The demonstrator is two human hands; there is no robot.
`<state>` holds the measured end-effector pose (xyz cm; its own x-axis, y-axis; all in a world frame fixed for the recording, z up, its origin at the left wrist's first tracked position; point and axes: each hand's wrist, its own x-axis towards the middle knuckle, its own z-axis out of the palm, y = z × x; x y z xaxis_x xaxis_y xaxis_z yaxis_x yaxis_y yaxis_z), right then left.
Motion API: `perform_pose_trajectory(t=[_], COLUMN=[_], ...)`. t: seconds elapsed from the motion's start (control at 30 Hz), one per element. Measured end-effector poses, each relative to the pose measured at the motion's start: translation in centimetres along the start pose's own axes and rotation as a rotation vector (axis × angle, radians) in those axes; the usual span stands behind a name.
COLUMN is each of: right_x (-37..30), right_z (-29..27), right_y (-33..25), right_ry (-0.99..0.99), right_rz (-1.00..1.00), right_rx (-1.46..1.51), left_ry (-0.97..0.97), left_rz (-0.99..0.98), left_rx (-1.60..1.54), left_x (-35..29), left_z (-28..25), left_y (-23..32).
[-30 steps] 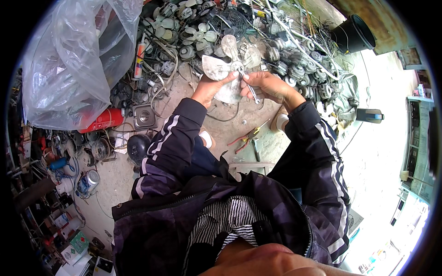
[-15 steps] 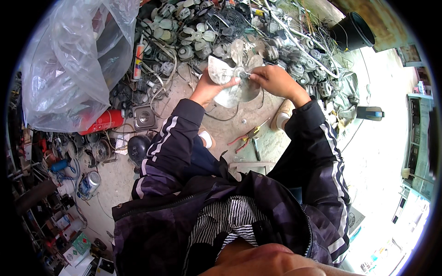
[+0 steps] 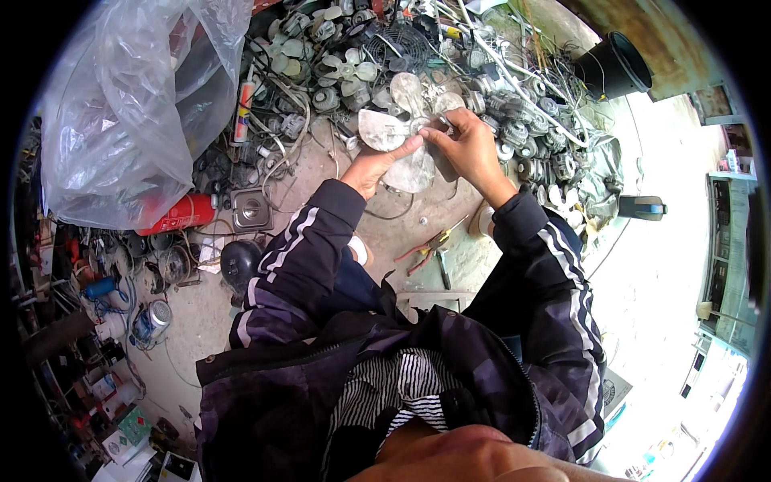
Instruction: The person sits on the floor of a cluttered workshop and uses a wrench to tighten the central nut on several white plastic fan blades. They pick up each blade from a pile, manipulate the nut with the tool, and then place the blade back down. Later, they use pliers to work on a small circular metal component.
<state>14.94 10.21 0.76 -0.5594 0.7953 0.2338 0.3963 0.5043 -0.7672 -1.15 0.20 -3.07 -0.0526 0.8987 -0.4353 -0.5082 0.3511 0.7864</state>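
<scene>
A pale, dusty fan blade with several broad petals is held up in front of me. My left hand is closed on its near left side, thumb against the lower edge of the hub. My right hand is also closed on it, with thumb and forefinger pinched at the hub. Whether a small part sits between those fingertips, I cannot tell. On the floor below lie red-and-yellow handled pliers and, beside them, a dark-handled tool.
A heap of small motors, fan parts and cables spreads beyond my hands. At the left are a clear plastic bag, a red cylinder, a sealant tube and a metal box. A black bucket stands far right.
The fan blade has turned and tilted a little in my hands. My right hand has shifted slightly left and down, its thumb now over the hub.
</scene>
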Motion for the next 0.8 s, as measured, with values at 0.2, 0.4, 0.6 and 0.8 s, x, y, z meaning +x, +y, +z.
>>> perform_pose_trajectory(t=[0.2, 0.4, 0.6, 0.8], right_x=[-0.7, -0.5, -0.7, -0.6], right_z=[0.4, 0.0, -0.2, 0.0], right_y=[-0.3, -0.1, -1.2, -0.1], right_ry=[0.045, 0.011, -0.026, 0.010], right_rz=[-0.037, -0.202, -0.115, -0.188], right_rx=[-0.093, -0.083, 0.032, -0.047], left_ry=[0.016, 0.035, -0.003, -0.021], left_rz=[0.063, 0.033, 0.031, 0.027], left_rx=[0.086, 0.061, 0.030, 0.020], left_x=[-0.4, -0.7, -0.3, -0.2], left_z=[0.6, 0.5, 0.1, 0.1], left_y=[0.4, 0.7, 0.3, 0.2])
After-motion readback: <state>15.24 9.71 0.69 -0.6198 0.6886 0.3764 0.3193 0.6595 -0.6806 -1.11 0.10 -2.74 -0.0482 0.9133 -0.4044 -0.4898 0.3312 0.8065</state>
